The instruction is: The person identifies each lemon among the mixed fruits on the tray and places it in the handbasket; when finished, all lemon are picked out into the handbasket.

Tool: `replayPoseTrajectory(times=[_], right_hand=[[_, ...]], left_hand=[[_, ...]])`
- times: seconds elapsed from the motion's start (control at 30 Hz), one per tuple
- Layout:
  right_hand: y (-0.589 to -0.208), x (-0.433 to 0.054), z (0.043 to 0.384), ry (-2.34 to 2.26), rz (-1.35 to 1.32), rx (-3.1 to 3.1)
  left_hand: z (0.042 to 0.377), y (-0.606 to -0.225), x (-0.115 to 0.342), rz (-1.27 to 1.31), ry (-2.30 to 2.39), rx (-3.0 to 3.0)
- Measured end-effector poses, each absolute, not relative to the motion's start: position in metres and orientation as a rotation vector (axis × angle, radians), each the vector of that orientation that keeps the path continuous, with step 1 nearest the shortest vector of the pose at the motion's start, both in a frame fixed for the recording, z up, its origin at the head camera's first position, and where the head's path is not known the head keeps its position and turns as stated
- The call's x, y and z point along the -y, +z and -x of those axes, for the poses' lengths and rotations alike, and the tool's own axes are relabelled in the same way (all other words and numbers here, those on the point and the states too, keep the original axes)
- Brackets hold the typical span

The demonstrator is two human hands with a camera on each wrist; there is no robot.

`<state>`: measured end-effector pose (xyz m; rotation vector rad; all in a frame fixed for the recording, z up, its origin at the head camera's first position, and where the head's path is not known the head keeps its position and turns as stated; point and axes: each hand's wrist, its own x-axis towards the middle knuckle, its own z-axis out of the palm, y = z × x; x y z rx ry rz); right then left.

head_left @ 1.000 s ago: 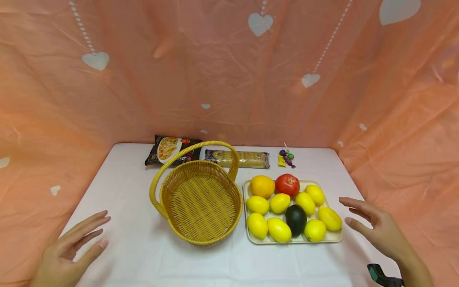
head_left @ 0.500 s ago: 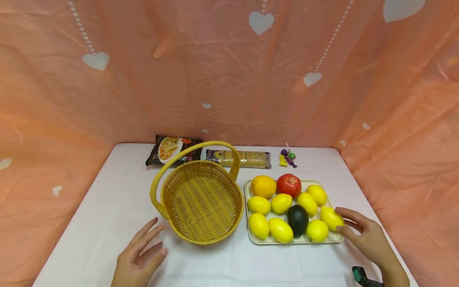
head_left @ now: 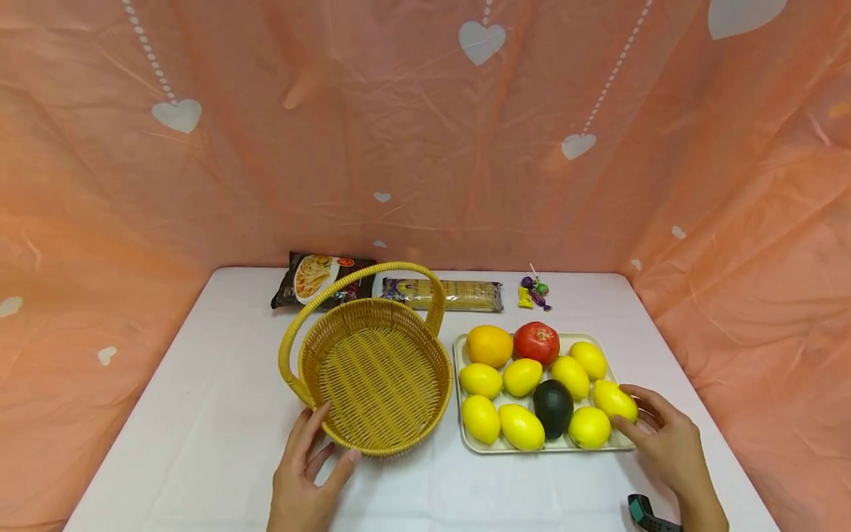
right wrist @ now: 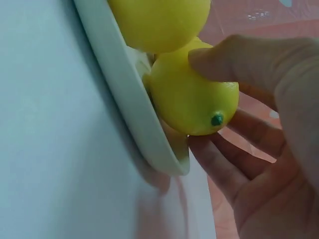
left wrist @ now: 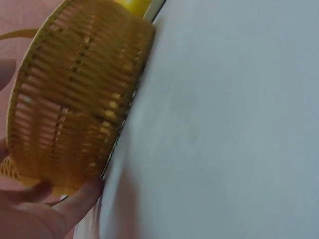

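Note:
My left hand point(head_left: 307, 473) touches the near left side of a yellow woven basket point(head_left: 382, 443), its fingers spread and loosely bent. Against the basket's wall point(left wrist: 75, 99) the fingertips lie low down in the left wrist view. At the right end of a cream tray point(head_left: 479, 448), my right hand point(head_left: 668, 443) holds a lemon point(head_left: 613, 401), thumb on one side and fingers on the other. The lemon point(right wrist: 192, 94) still sits at the tray's edge in the right wrist view. Several other lemons, an orange point(head_left: 489, 346), a red pomegranate point(head_left: 536, 343) and a dark avocado point(head_left: 552, 409) share the tray.
Behind the basket lie a black food packet point(head_left: 312, 277) and a long pack of noodles point(head_left: 465, 295). Wrapped candies point(head_left: 534, 294) lie at the back right. A white cloth covers the table point(head_left: 193, 414); pink curtain point(head_left: 425, 148) encloses it.
My left hand has moved right and forward, from the table's left side to the basket. My right hand has moved left onto the end lemon and now holds it.

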<state>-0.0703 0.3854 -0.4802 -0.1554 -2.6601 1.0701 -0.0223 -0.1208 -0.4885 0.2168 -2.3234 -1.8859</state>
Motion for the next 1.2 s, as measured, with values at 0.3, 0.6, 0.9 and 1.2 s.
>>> replayPoseTrajectory(times=[0.3,0.6,0.9,1.2], right_hand=[[-0.453,-0.375,0.064,1.182,-0.003,2.49],[-0.42,-0.316,0.082,1.524,-0.462,2.565],[-0.432,-0.232,0.115,1.798,-0.907,2.6],[-0.428,-0.153,0.134,1.504,-1.22,2.76]], left_hand=[[0.023,-0.494,0.107,-0.325,-1.885,2.191],[0.023,-0.492,0.107,-0.34,-1.93,2.127],[0.023,-0.49,0.104,-0.365,-1.982,2.09],[0.024,-0.489,0.105,-0.418,-1.985,2.116]])
